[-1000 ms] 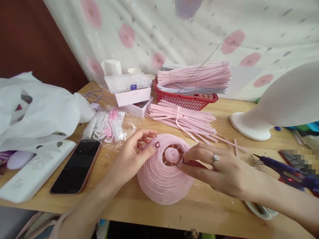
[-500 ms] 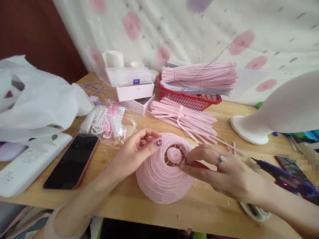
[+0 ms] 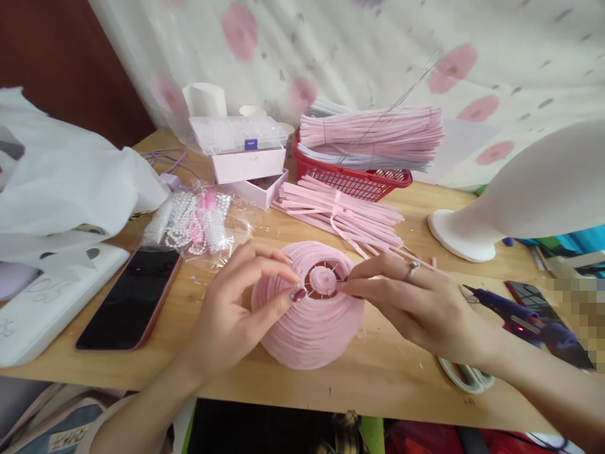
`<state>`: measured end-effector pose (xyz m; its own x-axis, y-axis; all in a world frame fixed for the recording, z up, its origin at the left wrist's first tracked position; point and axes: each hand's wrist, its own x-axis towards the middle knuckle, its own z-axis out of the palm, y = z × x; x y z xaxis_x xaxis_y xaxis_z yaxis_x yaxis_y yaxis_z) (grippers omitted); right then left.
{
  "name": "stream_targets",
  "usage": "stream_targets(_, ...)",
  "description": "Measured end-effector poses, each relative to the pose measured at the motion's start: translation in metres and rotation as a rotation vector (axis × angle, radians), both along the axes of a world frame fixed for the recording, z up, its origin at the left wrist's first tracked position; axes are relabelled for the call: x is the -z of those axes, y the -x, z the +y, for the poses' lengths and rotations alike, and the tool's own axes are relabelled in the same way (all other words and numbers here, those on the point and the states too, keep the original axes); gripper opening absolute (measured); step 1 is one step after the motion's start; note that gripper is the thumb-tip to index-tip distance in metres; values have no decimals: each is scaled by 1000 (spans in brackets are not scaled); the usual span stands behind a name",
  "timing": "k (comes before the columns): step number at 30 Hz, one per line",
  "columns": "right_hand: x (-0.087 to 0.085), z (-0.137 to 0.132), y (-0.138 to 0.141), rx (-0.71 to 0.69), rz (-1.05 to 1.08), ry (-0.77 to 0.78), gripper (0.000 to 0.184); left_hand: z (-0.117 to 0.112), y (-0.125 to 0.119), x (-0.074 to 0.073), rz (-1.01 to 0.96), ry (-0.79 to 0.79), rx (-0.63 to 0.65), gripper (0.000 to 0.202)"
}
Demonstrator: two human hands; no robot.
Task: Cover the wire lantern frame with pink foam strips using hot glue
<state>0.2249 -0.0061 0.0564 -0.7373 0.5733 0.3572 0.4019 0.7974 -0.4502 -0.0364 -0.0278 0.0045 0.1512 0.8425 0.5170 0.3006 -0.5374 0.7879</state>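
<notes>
A round, vase-like form wound with pink pipe cleaners stands on the wooden table, with white ribs and a pink coiled disc showing in its top opening. My left hand has thumb and index finger pinched at the left rim of that opening; what lies between the fingertips is too small to make out. At the right rim, my right hand, wearing a ring, pinches a pink pipe cleaner, mostly hidden by the fingers. Behind the form lies a tied bundle of pink pipe cleaners.
A blue glue gun with a red light lies right, near scissors partly under my right forearm. A red basket, a white mannequin form, stacked boxes, bagged pearl beads and a phone stand around.
My left hand has moved from the form's upper left side down to the rim of the opening, its fingertips now pinched there. My right hand stays at the right rim. The view has shifted slightly.
</notes>
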Motion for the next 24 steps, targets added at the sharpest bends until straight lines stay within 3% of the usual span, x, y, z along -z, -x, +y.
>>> stream_targets(3, -2, 2, 1, -7, 32, -17, 33, -2, -1, -19, 129, -121, 84, 15)
stream_targets(8, -10, 4, 7, 10, -27, 3, 25, 12, -5, -39, 287, -110, 165, 15)
stream_targets(12, -13, 6, 7, 0, -74, -100, 36, 14, 1, -37, 357, -120, 141, 18)
stream_targets(18, -14, 10, 10, -80, -86, -189, 49, -1, 21, -27, 369, -91, -76, 18)
stream_targets(24, -13, 12, 15, -100, -70, -180, 50, -7, 23, -30, 383, -129, -3, 24)
